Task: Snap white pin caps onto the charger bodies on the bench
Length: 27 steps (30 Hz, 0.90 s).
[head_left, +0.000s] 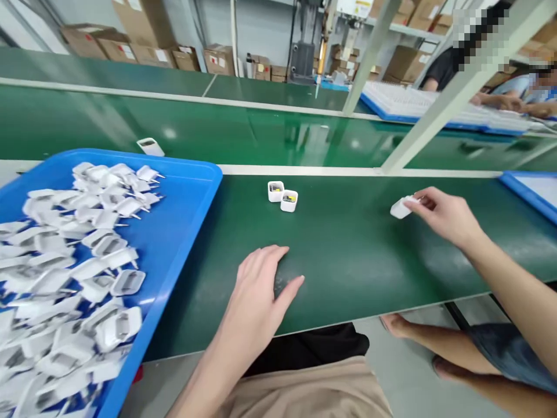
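My left hand [259, 290] is open over the green work surface [339, 255], with fingers stretched, thumb apart and nothing held. Just beyond its fingertips stand two small white charger housings [289, 201], side by side, their open tops showing yellow and dark parts inside. My right hand is not in view. On the right, a co-worker's hand [448, 215], reaching in from the right edge, pinches another white charger housing [400, 208] at the surface. To the left of my hand is a blue tray [183, 232] heaped with white plug housings [104, 244], several showing metal pins.
A lone white housing [150, 147] lies behind the blue tray. A pale post [409, 133] rises from the bench's back rail. Another blue-edged tray [528, 191] is at the right. A co-worker's legs [452, 348] show below the bench; cartons [148, 29] line the back.
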{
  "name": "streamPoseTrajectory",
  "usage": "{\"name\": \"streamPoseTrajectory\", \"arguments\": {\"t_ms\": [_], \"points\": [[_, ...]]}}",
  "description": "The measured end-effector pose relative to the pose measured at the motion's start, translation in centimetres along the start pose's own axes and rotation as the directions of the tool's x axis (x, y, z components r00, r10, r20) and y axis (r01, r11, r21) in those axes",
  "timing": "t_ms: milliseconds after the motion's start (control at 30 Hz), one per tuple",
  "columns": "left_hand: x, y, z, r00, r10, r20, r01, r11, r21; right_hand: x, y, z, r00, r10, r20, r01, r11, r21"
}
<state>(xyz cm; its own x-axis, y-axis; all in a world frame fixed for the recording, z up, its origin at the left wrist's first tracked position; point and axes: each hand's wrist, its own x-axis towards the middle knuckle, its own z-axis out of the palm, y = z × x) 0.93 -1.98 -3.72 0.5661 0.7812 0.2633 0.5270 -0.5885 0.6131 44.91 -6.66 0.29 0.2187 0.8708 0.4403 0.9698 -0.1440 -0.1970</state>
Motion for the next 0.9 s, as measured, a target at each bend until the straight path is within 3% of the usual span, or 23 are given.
{"name": "streamPoseTrajectory", "arguments": {"t_ms": [100, 167, 233, 333, 467, 600, 733, 833, 900], "points": [[-0.2, -0.1, 0.1, 0.999, 0.053, -0.012, -0.052, 0.997, 0.050, -1.0, 0.7, -1.4, 0.982, 0.074, -0.176, -0.099, 0.985, -0.141], [-0.3, 0.0, 0.0, 0.997, 0.070, -0.020, -0.069, 0.996, 0.063, -1.2, -1.8, -1.4, 0.965, 0.049, -0.259, -0.092, 0.983, -0.156], [-0.3, 0.0, -0.1, 0.997, 0.069, -0.019, -0.068, 0.996, 0.059, -0.7, -6.2, -0.5, 0.964, -0.015, -0.267, -0.011, 0.995, -0.096], [-0.3, 0.0, -0.3, 0.998, 0.056, 0.002, -0.056, 0.998, 0.025, 1.4, -14.0, 2.6, 0.982, -0.161, -0.100, 0.169, 0.983, 0.073], [-0.4, -0.1, -0.3, 0.999, 0.042, -0.003, -0.042, 0.999, 0.020, 6.0, -21.5, 7.2, 0.941, -0.318, 0.119, 0.282, 0.927, 0.245], [-1.0, 0.1, -0.5, 0.994, -0.076, -0.080, 0.073, 0.997, -0.036, 8.3, -25.2, 9.4, 0.833, -0.493, 0.251, 0.398, 0.850, 0.346], [-1.6, 0.1, -0.7, 0.922, -0.312, -0.229, 0.270, 0.943, -0.197, 5.7, -27.6, 9.3, 0.694, -0.647, 0.316, 0.509, 0.752, 0.419], [-1.8, -0.1, 0.0, 0.906, -0.334, -0.259, 0.297, 0.939, -0.172, 3.5, -27.7, 7.9, 0.570, -0.735, 0.367, 0.561, 0.675, 0.479], [-1.9, -0.2, 0.7, 0.907, -0.317, -0.276, 0.291, 0.947, -0.132, 3.9, -26.8, 6.8, 0.491, -0.757, 0.432, 0.514, 0.652, 0.557]]}}
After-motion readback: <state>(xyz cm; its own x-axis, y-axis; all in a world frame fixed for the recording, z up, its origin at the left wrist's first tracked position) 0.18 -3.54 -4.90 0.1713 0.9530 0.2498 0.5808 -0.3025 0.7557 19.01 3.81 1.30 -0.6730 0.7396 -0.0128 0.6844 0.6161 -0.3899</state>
